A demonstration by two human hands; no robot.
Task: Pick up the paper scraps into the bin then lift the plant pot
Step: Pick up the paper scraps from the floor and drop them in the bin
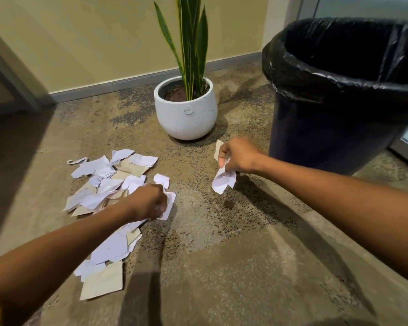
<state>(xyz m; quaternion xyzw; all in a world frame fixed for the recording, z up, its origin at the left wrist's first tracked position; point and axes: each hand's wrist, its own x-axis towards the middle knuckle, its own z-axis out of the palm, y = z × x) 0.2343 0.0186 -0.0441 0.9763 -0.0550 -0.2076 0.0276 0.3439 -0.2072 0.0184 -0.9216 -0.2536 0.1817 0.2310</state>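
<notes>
On the carpet floor [210, 231], under and behind the left hand [149, 202], lies a spread of paper scraps [99, 184], white and beige, reaching from near the wall side down toward the left forearm. The left hand is down on the right edge of this spread, its fingers curled around a white scrap [170, 204] that sticks out beyond the knuckles. The right hand [238, 156] is raised above the floor, well apart from the left one, and grips a bunch of held scraps [223, 178]; one white piece hangs below the fist and a beige corner shows above it.

Between the two hands the carpet is bare. Just to the right of the right hand stands the bin [335, 128], dark, with a black liner bag [299, 74] folded over its rim; its mouth is higher than the hand. Beyond the right hand, a little to its left, stands the plant pot [185, 114], white and round, with long green leaves [191, 43]. It is near the wall [80, 43] and close beside the bin, not touching it. Nearest scraps lie near the pot but apart from it.
</notes>
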